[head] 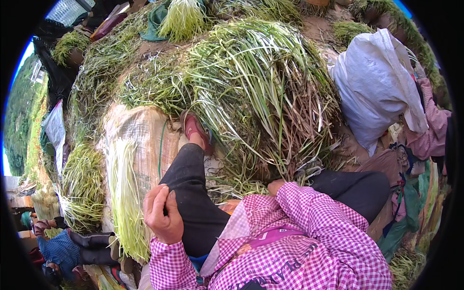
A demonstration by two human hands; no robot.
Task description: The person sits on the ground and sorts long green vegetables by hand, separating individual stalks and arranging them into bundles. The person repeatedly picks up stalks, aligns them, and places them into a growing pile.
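Note:
My left hand (164,214) is raised beside my bent left knee, its fingers loosely curled toward the thumb. I see nothing in its grasp. Close to it, a neat bundle of pale, cleaned green stalks (125,195) lies lengthwise on a flattened woven sack (146,125) that bears printing. My right hand (276,185) is low at the near edge of a big heap of long leafy green stalks (250,87), possibly chives or garlic greens. The checked sleeve and my body hide most of that hand, so its grip is unclear. White stems and brown, withered leaves mix in the heap.
A full white woven sack (373,83) stands at the right, with another person's checked sleeve (429,123) behind it. My shoe (195,130) rests between sack and heap. More greens (81,185) lie left. A person in blue (59,250) sits at lower left.

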